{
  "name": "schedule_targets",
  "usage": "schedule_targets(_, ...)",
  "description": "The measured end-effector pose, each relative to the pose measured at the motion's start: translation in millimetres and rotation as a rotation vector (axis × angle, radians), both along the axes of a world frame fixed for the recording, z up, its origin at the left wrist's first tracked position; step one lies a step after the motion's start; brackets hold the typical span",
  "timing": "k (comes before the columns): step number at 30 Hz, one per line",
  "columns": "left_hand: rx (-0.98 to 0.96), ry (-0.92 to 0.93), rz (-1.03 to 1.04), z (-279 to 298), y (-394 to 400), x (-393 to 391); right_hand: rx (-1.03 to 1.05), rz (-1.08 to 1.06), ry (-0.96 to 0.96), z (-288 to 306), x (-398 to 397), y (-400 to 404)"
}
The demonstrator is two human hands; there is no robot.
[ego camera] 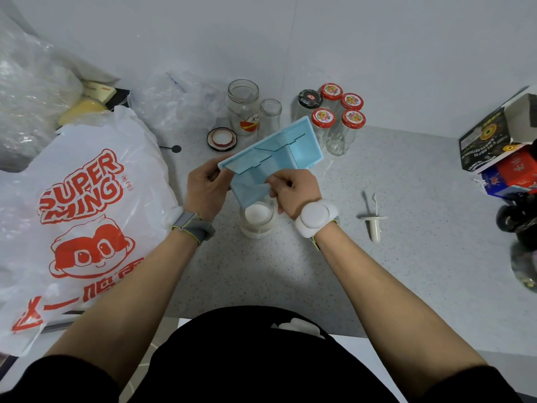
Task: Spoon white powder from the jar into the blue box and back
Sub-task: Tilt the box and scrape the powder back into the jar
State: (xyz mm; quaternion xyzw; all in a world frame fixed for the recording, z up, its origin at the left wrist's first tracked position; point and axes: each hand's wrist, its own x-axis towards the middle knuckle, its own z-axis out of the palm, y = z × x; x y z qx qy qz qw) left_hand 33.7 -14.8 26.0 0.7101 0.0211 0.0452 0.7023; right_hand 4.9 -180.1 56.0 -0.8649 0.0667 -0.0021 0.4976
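The blue box, with inner dividers, is lifted and tilted steeply, its near corner hanging just over the mouth of the glass jar, which holds white powder. My left hand grips the box's left edge. My right hand pinches its lower right side, fingers over the near compartment. A white spoon lies alone on the counter to the right of my right wrist.
Two empty open jars and several red-lidded jars stand behind the box. A loose lid lies beside them. A large printed plastic bag fills the left. Boxes stack at the right edge.
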Motion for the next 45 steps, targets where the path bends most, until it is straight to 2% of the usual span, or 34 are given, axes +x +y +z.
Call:
schedule_targets(10, -0.016, 0.016, 0.027, 1, 4, 6, 0.483, -0.234, 0.187, 4, -2, 1)
schedule_targets(14, -0.030, 0.026, 0.025, -2, 5, 4, 0.564, -0.239, 0.186, 9, -6, -4)
schedule_targets(20, -0.018, 0.045, 0.028, -11, 12, 5, 0.538, -0.229, 0.123, -4, -18, -25)
schedule_targets(28, 0.045, 0.019, 0.025, -12, 9, -1, 0.344, -0.189, 0.117, -38, -33, -30)
schedule_targets(34, 0.052, 0.014, 0.030, -10, 8, -3, 0.418, -0.216, 0.089, -34, -38, -32)
schedule_targets(37, -0.018, 0.029, 0.032, -4, 8, -3, 0.500, -0.231, 0.041, -27, -39, -34)
schedule_targets(43, -0.289, 0.076, 0.075, 16, 3, -5, 0.584, -0.224, -0.053, -10, -37, -35)
schedule_targets(45, -0.310, 0.062, 0.080, 22, 3, -4, 0.595, -0.224, -0.073, -7, -35, -35)
